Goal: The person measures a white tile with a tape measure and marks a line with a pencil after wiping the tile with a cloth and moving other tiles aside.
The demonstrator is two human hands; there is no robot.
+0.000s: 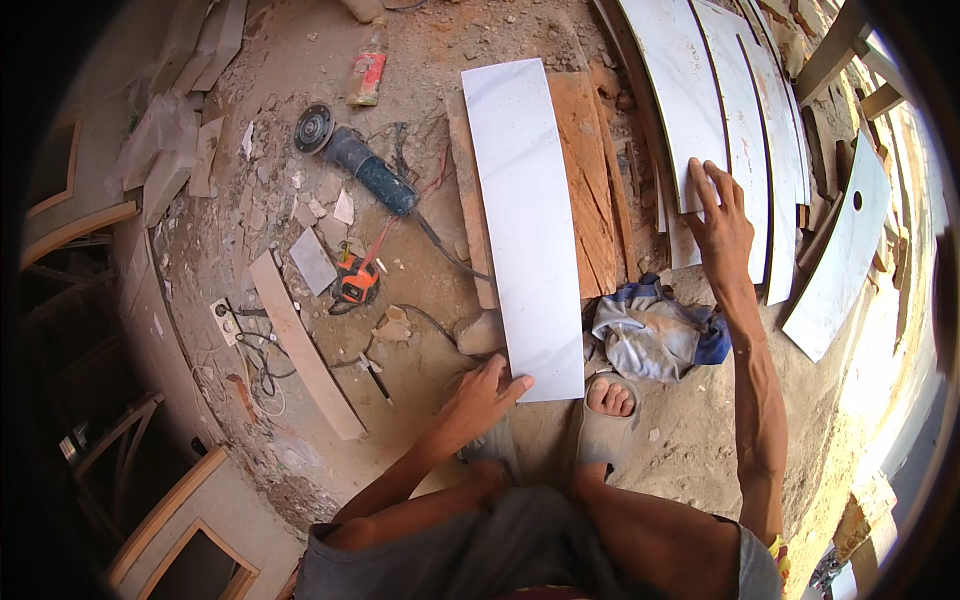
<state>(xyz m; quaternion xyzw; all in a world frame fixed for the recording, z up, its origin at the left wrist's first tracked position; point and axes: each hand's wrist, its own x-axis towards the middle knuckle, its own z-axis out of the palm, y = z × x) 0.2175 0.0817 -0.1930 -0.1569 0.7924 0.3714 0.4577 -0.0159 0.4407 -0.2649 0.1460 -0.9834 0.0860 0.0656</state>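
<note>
Hands on white tile strip (525, 220) and stacked tile pieces (745, 130).

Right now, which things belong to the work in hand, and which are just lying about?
In hand:
left hand on the white tile strip
right hand on the stacked tile strips

Lying about:
angle grinder
tape measure
crumpled cloth
curved wooden piece
power strip

Construction site: dirt floor, angle grinder (355, 158), cut tile strips (735, 120).
</note>
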